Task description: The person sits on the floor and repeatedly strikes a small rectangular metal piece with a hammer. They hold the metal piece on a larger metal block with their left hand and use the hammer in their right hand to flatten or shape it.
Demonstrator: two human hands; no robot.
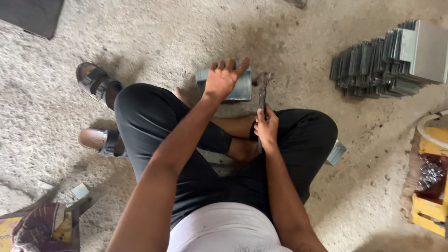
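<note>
The bent sheet-metal piece (231,86) lies on the floor (303,51) before the knees. The left hand (224,79) rests on it, fingers spread. Just right of it, the right hand (267,128) grips a hammer (262,88). It looks stiff, light, sharp-edged; better held by its flat faces.

Stacked grey metal plates (389,60) (upper right), yellow crate (431,186), sandals (95,81)

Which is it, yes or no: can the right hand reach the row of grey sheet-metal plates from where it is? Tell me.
Probably not without leaning. The right hand, its grip closed on a dark metal hammer, sits by the knee, while the row of grey sheet-metal plates lies well off across bare floor. Nothing blocks the way.
</note>
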